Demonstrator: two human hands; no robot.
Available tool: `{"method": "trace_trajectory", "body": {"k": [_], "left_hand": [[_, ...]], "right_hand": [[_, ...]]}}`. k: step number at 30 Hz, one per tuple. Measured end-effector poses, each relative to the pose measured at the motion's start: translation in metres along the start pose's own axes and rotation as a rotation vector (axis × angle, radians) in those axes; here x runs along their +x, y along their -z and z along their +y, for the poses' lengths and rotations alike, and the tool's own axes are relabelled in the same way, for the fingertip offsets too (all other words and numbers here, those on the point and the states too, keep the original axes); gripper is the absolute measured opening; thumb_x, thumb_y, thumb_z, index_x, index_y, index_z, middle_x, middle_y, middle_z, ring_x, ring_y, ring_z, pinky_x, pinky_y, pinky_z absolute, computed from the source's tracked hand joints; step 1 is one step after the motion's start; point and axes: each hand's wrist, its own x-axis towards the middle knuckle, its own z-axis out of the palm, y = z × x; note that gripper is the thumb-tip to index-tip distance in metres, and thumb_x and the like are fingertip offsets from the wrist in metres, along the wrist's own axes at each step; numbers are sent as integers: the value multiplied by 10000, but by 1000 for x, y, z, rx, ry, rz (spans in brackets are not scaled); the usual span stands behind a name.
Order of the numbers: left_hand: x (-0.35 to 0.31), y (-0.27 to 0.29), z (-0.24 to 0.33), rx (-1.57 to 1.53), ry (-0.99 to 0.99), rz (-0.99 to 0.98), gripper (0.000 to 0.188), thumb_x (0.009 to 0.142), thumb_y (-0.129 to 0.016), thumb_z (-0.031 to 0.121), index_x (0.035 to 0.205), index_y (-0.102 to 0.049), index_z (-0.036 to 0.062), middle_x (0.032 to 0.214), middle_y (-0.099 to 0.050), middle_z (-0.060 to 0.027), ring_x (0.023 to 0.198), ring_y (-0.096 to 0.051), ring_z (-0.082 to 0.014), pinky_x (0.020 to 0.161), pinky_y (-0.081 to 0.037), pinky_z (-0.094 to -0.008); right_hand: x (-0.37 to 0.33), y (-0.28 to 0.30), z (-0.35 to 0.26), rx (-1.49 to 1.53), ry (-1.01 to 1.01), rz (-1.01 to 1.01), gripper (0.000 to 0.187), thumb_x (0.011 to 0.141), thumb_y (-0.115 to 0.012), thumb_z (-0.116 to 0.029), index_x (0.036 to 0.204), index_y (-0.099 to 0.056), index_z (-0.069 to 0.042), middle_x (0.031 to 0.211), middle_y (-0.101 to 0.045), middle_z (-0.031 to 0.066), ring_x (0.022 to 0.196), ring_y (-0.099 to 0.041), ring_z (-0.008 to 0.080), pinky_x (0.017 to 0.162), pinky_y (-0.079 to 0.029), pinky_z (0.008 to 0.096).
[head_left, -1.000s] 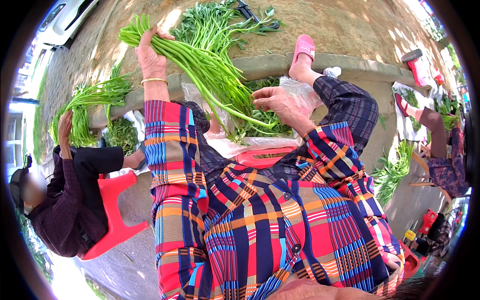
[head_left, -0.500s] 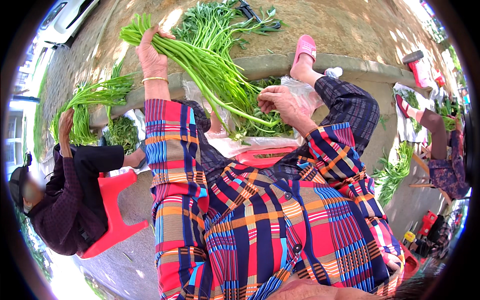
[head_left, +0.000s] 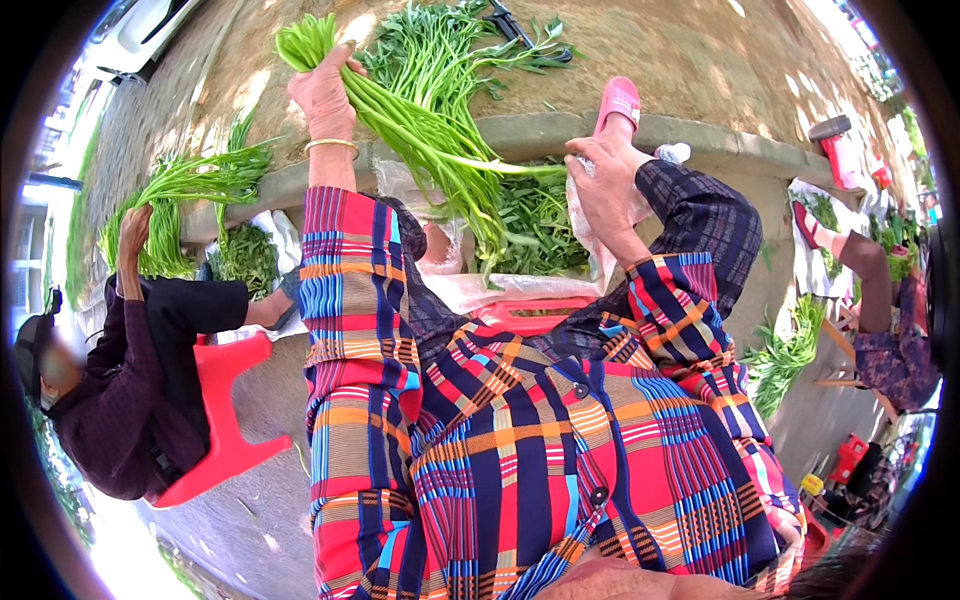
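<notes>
My left hand (head_left: 325,98) is wrapped round a thick bunch of long green leafy-vegetable stems (head_left: 425,130), its cut ends upward at the upper left and the stems slanting down to the right. One pale stem (head_left: 530,168) stands out sideways from the bunch to the fingers of my right hand (head_left: 605,190), which are bent together around its tip. Beneath the bunch, between my knees, a heap of green leaves (head_left: 545,235) lies in a whitish plastic bag (head_left: 470,290). Part of a red plastic stool (head_left: 525,320) shows below the bag.
More stems (head_left: 430,60) lie beyond the kerb (head_left: 720,135), beside a dark tool-like object (head_left: 510,25). My foot wears a pink slipper (head_left: 620,103). At left, a person on a red stool (head_left: 225,400) handles greens (head_left: 160,220). Another person (head_left: 880,300) sits at right near a pile of greens (head_left: 790,355).
My left hand and the bunch have shifted slightly right and up. My right hand has moved right and up, drawing one stem out sideways; more of the leaf heap shows.
</notes>
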Motion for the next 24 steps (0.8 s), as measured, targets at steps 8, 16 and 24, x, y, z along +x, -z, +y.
{"method": "trace_trajectory", "body": {"k": [8, 16, 24], "left_hand": [[5, -2, -13, 271, -116, 100, 168, 610, -675, 84, 678, -574, -31, 514, -563, -68, 427, -526, -120, 420, -412, -238], [3, -8, -9, 269, -107, 65, 151, 614, -670, 65, 679, -570, -28, 514, -559, -68, 421, -519, -120, 405, -401, -240], [2, -10, -7, 172, -68, 40, 133, 628, -656, 31, 702, -563, -29, 522, -551, -69, 408, -515, -129, 384, -392, -237]], "right_hand": [[-14, 8, -60, 690, -437, -421, 115, 773, -601, -76, 838, -604, 19, 675, -582, 21, 496, -509, 55, 440, -413, 196], [-15, -23, -31, 368, -433, -404, 206, 665, -675, -146, 811, -619, -13, 698, -603, 88, 592, -563, 163, 548, -451, 279], [-13, -32, -29, 139, -268, -401, 314, 609, -708, -223, 831, -574, -46, 744, -545, 97, 702, -554, 248, 637, -438, 359]]}}
